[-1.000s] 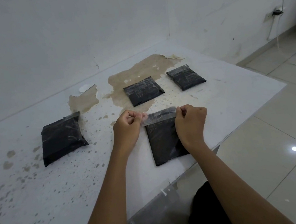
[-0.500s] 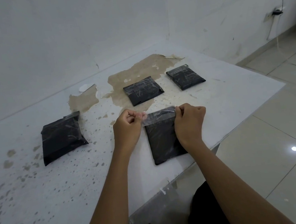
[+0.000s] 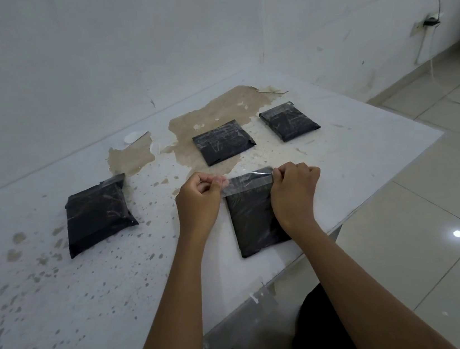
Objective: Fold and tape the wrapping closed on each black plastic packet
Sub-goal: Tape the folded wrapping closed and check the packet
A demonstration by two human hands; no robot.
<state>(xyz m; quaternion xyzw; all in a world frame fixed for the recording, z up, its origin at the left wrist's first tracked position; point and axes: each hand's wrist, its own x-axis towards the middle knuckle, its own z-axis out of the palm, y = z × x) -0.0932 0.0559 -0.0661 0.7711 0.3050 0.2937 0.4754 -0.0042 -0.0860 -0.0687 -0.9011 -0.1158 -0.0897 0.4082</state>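
Spanning the corner of the room, a worn white table (image 3: 49,300) carries four black packets. One packet (image 3: 254,223) lies directly under the hands; three others sit beyond and left of them. Left hand (image 3: 197,205) and right hand (image 3: 295,192) each pinch an end of a clear tape strip (image 3: 246,184) stretched across that packet's far edge.
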